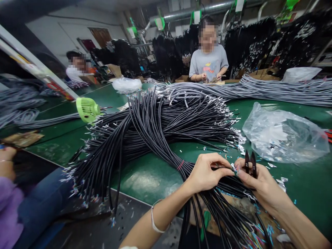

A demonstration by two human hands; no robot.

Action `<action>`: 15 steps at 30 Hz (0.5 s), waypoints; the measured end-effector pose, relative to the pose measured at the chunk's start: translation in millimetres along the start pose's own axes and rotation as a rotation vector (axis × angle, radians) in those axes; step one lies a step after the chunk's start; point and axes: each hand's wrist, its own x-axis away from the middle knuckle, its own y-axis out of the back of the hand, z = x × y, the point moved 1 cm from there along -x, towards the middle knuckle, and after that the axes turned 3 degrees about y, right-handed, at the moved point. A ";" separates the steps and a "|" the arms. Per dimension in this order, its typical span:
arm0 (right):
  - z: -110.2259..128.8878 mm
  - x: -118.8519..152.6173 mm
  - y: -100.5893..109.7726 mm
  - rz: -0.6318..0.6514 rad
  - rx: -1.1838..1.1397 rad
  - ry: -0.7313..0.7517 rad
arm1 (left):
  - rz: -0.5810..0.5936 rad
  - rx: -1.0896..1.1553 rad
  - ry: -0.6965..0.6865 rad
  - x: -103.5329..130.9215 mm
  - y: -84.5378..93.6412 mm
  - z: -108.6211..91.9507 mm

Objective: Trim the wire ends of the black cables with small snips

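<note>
My left hand point(207, 173) is closed in a pinch on a black cable near its stripped end. Thumb and fingertips of my right hand point(260, 180) pinch the thin coloured wires point(235, 168) at that end. Also in my right hand are dark snips point(250, 164), their two blades pointing up and apart. The tied bundle of black cables point(166, 145) runs under my left hand, bound by a reddish tie point(181, 165). Below my hands, loose cable ends point(246, 228) fan out with coloured wires showing.
A large pile of black cables point(192, 124) covers the green table point(140, 183). Grey cables point(275, 90) lie behind it. A clear plastic bag point(285, 135) with scraps lies right; a green fan point(87, 110) stands left. One person point(209, 62) works opposite, another point(10, 204) sits at left.
</note>
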 end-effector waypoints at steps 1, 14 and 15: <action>-1.0 -0.9 0.1 0.019 -0.034 -0.009 | -0.012 -0.021 -0.035 0.3 -0.3 -0.8; 5.9 0.1 -4.1 -0.037 0.259 0.291 | 0.108 0.073 0.182 -1.4 -8.5 6.8; 7.3 0.1 -3.5 -0.069 0.344 0.336 | 0.141 0.106 0.213 -1.8 -8.1 6.7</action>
